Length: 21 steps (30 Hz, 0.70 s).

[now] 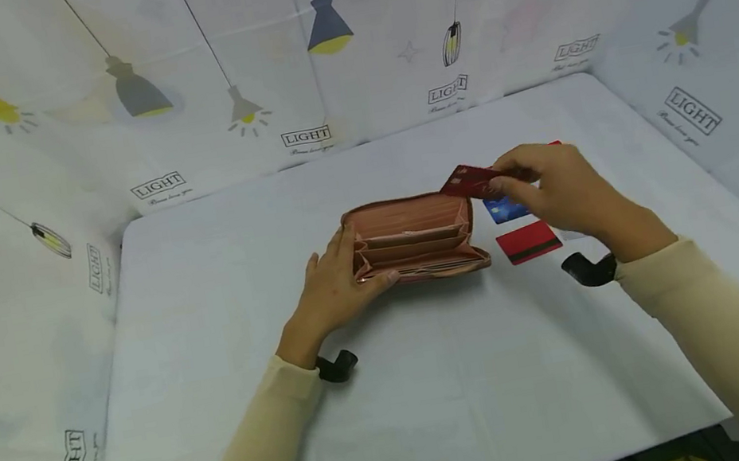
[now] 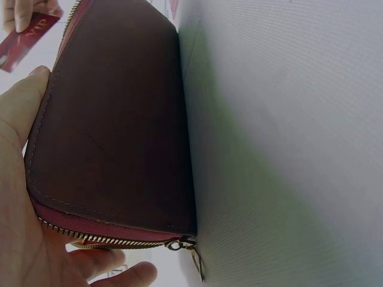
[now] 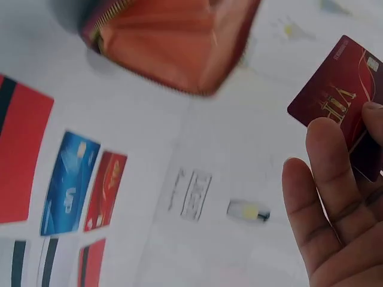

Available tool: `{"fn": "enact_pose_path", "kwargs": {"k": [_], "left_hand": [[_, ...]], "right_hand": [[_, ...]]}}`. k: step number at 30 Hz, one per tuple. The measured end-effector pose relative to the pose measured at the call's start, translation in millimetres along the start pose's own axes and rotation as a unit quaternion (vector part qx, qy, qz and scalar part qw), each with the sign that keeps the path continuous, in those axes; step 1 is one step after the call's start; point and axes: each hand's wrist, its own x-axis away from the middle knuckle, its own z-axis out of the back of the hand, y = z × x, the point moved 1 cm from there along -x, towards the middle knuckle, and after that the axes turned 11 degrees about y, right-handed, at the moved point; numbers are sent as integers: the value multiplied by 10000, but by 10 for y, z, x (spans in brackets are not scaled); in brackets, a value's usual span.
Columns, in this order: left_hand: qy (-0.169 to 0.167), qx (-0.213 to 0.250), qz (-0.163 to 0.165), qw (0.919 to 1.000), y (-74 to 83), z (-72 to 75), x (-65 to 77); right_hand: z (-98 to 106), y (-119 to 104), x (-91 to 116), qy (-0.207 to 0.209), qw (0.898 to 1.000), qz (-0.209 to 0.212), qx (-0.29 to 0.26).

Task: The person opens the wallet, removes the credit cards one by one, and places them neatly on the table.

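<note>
An unzipped brown wallet (image 1: 411, 216) stands on the table, its pinkish-brown pockets facing up. My left hand (image 1: 332, 293) holds the wallet's left end, thumb along the near side and fingers at the far side. In the left wrist view, the wallet's dark outer cover (image 2: 114, 119) and gold zipper (image 2: 108, 238) show. Between thumb and fingers, my right hand (image 1: 566, 191) pinches a dark red VIP card (image 1: 466, 181) by one end. That card is tilted just above the wallet's right far corner; in the right wrist view its gold lettering and chip face the camera.
Right of the wallet lie a blue VIP card (image 3: 70, 182), a smaller-looking red VIP card (image 3: 106, 190) and a red card with a black stripe (image 1: 528, 241). Several more striped cards show at the right wrist view's lower left. Lamp-printed cloth (image 1: 369, 45) hangs behind the white table (image 1: 399, 419).
</note>
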Motion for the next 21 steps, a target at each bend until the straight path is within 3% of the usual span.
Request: {"fn": "enact_pose_path", "kwargs": {"k": [5, 10, 15, 21], "left_hand": [[26, 73, -11, 10000, -8, -3, 0], [36, 130, -3, 9999, -19, -6, -1], [48, 119, 24, 9999, -26, -4, 3], [12, 196, -43, 9998, -7, -21, -10]], "right_hand": [[321, 306, 45, 425, 9915, -1195, -291], [588, 684, 148, 571, 9759, -2041, -525], [737, 996, 289, 315, 9560, -2847, -626], [779, 1289, 518, -130, 9342, -3488, -736]]}}
